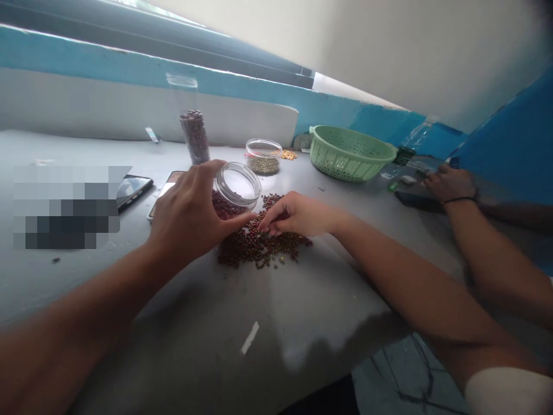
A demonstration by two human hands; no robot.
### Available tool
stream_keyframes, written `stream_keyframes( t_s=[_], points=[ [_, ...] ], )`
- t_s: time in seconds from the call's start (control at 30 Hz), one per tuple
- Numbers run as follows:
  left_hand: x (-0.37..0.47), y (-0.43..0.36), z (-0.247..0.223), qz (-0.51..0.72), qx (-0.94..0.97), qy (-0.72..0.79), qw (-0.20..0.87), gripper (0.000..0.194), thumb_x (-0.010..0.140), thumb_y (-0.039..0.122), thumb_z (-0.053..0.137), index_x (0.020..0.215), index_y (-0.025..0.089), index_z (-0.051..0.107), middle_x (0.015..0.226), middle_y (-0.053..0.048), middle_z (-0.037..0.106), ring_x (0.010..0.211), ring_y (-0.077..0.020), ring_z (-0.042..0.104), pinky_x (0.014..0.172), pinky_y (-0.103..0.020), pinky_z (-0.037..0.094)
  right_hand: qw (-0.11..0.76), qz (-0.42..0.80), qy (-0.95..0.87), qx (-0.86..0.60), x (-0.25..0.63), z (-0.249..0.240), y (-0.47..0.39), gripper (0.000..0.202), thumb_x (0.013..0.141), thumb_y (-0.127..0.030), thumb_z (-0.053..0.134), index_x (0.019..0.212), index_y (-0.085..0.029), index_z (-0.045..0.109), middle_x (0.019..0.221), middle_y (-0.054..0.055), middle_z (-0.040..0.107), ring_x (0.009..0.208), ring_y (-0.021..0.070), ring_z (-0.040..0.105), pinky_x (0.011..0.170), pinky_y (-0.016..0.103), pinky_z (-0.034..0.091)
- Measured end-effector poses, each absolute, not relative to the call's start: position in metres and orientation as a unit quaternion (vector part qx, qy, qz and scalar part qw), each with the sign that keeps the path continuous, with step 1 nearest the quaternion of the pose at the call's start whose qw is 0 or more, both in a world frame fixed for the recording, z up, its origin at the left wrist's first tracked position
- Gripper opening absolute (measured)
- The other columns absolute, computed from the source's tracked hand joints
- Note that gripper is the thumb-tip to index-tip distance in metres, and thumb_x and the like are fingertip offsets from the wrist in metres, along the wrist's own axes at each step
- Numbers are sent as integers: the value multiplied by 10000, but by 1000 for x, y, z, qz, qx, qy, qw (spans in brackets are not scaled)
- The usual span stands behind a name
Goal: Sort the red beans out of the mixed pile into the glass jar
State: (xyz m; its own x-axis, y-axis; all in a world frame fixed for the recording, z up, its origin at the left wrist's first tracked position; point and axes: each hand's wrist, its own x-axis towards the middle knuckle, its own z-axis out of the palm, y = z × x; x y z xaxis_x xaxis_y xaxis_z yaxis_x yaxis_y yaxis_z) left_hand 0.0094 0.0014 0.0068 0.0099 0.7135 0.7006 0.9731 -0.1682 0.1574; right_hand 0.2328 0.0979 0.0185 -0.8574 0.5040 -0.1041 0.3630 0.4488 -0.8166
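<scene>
My left hand (190, 207) is wrapped round a clear plastic jar (239, 183) that leans on the grey table, its open mouth tilted up toward me, with dark red beans inside. Right beside the jar, my right hand (287, 216) is over a spread pile of mixed red and brown beans (259, 248), fingertips pinched together low at the beans. Whatever lies between those fingertips is too small to make out. A few greenish and yellow beans show at the pile's near edge.
Behind stand a tall jar of dark beans (196, 135), a round tub of green beans (263, 164) and a green basket (352, 155). Phones (135, 189) lie at left. Another person's hand (451, 183) is at right, near a bottle (406, 153). A white strip (250, 338) lies in front.
</scene>
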Motion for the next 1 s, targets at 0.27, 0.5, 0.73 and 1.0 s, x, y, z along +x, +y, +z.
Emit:
stream_keyframes(
  t_s=[0.27,0.5,0.73,1.0],
  points=[
    [10,2,7,-336,-685,-618,190,882,698,601,843,1392,221,454,1303,-156,684,1186,-449,673,896,-538,600,103,426,-870,-224,236,19,95,227,889,-86,607,1018,-145,784,885,32,780,768,121,716,739,246,575],
    [10,0,8,-340,-687,-623,156,834,748,626,777,1421,261,446,1332,-156,663,1228,-452,636,940,-564,573,89,274,-939,-190,232,26,85,162,899,-121,697,1019,-172,792,1005,40,787,913,150,701,863,298,519],
    [11,-1,10,-343,-690,-620,150,833,748,599,790,1427,259,446,1345,-160,658,1228,-444,638,949,-560,570,53,165,-976,-131,230,30,79,131,947,-170,696,1024,-193,799,1066,75,758,981,178,676,900,318,499],
    [11,0,8,-341,-696,-605,183,847,735,588,819,1404,207,467,1314,-170,680,1184,-418,682,896,-503,589,32,44,-996,-75,227,25,79,165,999,-221,622,1000,-196,785,1035,68,765,1008,230,640,935,380,461]
  ],
)
